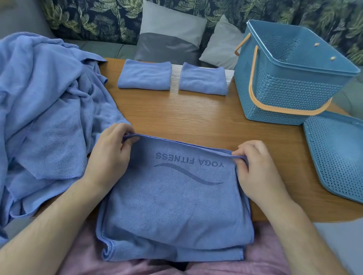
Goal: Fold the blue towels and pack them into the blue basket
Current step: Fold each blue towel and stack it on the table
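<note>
Both hands pinch far edge of towel (175,202): left hand (111,153) far-left corner, right hand (259,170) far-right. Held edge runs hand to hand; cloth drapes toward body (off worktop (199,119) edge). Basket (291,81) beyond right hand, nearer that side.

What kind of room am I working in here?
Probably a home dining nook or living area: a wooden table stands in front of a leaf-print upholstered bench, and grey pillows lean against the bench's back.
</note>
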Demonstrator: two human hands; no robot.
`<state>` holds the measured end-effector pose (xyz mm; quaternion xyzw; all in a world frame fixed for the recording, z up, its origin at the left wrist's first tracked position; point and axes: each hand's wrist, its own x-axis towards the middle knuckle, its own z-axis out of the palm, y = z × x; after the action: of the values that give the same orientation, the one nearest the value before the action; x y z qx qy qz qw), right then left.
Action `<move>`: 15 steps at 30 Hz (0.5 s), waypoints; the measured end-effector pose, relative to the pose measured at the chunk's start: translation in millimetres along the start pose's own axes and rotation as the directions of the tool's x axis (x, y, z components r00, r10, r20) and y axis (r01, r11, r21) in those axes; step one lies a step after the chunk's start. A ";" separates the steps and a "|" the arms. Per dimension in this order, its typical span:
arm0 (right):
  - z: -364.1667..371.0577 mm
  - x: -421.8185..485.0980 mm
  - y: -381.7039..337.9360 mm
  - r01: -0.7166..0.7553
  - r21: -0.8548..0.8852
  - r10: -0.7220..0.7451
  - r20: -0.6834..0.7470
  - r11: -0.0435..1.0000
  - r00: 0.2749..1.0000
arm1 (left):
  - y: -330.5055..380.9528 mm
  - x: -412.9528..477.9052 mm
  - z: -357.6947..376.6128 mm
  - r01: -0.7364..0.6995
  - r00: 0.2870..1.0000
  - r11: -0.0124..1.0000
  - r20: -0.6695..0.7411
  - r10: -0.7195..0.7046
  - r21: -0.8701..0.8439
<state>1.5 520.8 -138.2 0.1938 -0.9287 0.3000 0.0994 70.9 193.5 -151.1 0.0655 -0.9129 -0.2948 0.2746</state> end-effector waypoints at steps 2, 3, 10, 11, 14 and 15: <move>-2.9 0.8 2.6 -0.016 -0.029 0.017 0.017 0.999 1.000 | 2.1 0.8 -2.7 0.000 1.000 1.000 -0.026 0.000 -0.018; -4.2 1.1 3.2 -0.022 -0.058 0.024 0.028 0.998 0.999 | 2.5 0.7 -3.2 -0.004 1.000 1.000 -0.031 0.004 -0.020; -14.4 0.9 -3.5 -0.049 -0.156 0.044 -0.036 0.986 0.998 | -6.4 2.0 -4.8 0.023 1.000 1.000 -0.018 -0.023 -0.014; -16.2 0.8 -4.7 -0.047 -0.139 0.040 -0.051 0.989 0.998 | -7.6 2.6 -6.1 0.016 1.000 1.000 -0.016 -0.016 0.003; -20.8 1.4 -8.0 -0.075 -0.090 0.067 -0.083 0.993 0.994 | -4.3 5.7 -13.4 0.031 0.999 0.999 -0.020 -0.031 0.012; -22.6 2.3 -9.9 -0.094 -0.071 0.087 -0.095 0.993 0.992 | -1.0 7.6 -17.2 0.045 0.999 0.999 -0.024 -0.045 0.000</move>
<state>5.1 526.2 -114.3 0.1334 -0.9417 0.2775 0.1354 73.7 181.9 -136.5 0.0896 -0.9079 -0.2998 0.2789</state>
